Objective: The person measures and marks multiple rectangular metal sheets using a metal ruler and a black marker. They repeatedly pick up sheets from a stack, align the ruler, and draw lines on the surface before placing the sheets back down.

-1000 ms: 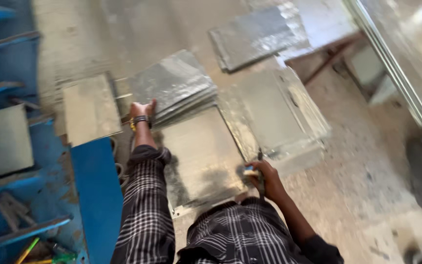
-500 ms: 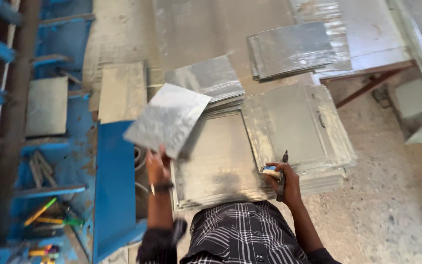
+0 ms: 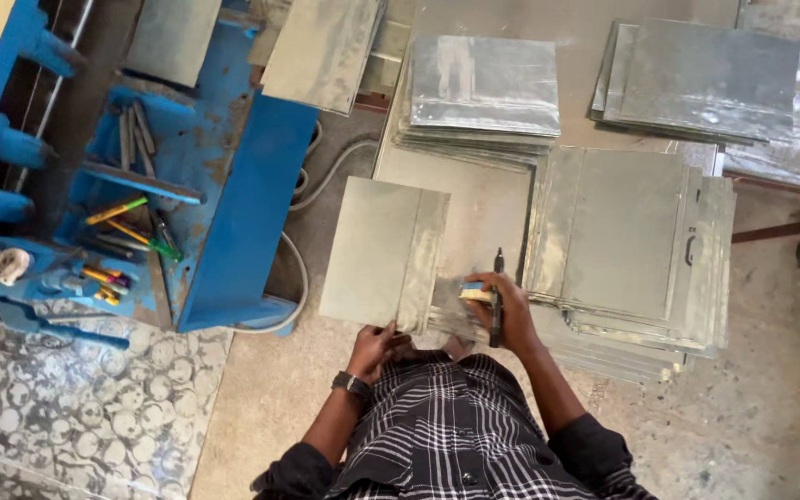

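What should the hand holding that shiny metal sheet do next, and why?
Probably lay the flat grey metal sheet down on the low pile in front. The left hand holds it only by its near edge, tilted up off the pile, while the right hand has a black marker pen waiting there.

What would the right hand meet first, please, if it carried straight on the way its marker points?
Probably the shiny stack of metal sheets, after crossing the flat sheet beneath the right hand and marker; height is unclear.

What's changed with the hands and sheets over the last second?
The left hand took a metal sheet off the far stack and drew it back toward the body. The right hand stayed on the near sheets, marker in its grip.
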